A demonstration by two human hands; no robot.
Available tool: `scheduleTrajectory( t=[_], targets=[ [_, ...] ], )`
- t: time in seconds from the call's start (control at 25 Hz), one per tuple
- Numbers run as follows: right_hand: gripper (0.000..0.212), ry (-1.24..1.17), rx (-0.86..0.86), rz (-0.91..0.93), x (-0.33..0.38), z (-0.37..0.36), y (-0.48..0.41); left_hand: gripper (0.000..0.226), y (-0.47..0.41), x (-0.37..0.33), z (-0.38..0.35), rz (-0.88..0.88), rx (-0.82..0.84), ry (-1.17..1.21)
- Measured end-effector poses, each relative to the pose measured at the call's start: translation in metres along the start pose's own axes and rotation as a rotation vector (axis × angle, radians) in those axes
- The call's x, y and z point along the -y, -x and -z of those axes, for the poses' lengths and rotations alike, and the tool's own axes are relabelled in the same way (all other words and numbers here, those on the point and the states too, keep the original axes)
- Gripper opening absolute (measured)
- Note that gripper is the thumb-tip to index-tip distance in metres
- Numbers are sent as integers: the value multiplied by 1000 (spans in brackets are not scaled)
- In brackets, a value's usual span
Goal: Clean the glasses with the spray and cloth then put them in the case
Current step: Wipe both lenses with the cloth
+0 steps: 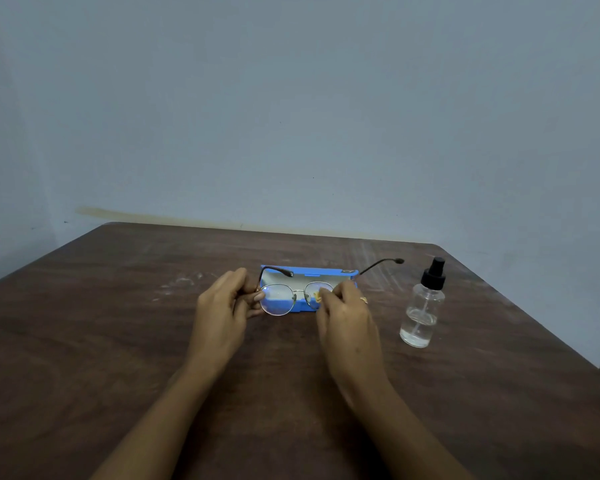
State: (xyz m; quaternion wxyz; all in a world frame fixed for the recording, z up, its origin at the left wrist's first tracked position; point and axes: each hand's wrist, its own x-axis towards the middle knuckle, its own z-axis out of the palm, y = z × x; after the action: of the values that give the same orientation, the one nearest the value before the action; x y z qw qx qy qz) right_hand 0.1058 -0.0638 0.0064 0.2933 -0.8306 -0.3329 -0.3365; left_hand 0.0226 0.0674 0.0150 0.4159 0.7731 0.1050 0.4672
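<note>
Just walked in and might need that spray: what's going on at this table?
A person holds a pair of glasses just above an open blue case on the table. The left hand grips the frame at one hinge. The right hand pinches the other lens, perhaps wiping it, though no cloth shows clearly. The spray bottle stands untouched to the right. The glasses are unfolded and not yet in the case.
</note>
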Motion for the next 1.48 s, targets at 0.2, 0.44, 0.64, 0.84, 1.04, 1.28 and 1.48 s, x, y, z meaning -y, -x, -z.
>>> scheduleTrajectory(
  t=[0.2, 0.44, 0.64, 0.84, 1.04, 1.28, 1.48],
  targets=[
    [11, -29, 89, 41, -2, -3, 2, 44, -1, 6, 4, -61, -43, -76],
    [7, -59, 79, -83, -2, 0, -2, 32, 3, 0, 1, -166, 35, -117],
    [15, -168, 216, -14, -1, 2, -3, 29, 4, 0, 2, -243, 12, -178],
    [22, -129, 255, 24, 2, 10, -1, 26, 1, 4, 3, -210, -53, -289],
    [21, -101, 287, 54, 4, 17, 0, 30, -1, 11, 4, -161, -112, -313],
    [19, -21, 258, 22, 3, 18, -1, 40, -2, 7, 4, -135, -119, -227],
    [10, -14, 139, -106, 1, 12, -1, 33, 4, -1, 0, -269, -26, -166]
  ],
)
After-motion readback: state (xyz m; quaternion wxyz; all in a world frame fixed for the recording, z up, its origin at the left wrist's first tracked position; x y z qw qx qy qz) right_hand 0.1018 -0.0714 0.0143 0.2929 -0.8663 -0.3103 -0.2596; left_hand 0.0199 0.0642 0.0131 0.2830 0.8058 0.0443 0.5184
